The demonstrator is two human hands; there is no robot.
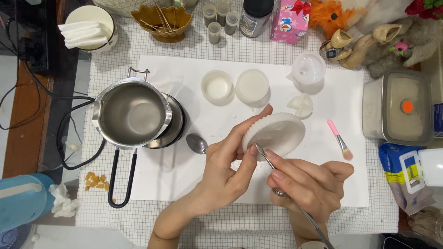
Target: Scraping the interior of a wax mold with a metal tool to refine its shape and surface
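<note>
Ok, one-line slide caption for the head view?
Left hand holds a white fluted mould while right hand works its edge with a metal tool.

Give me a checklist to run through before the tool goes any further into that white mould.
1. Left hand gripping the white fluted mould: ok.
2. Right hand holding the thin metal tool: ok.
3. Tool tip at the mould's rim: ok.
4. Spoon clear of the hands: ok, beside the left hand.
5. Steel pouring pot upright: ok; looks empty.
6. Mould contents loosened: cannot tell.
</note>
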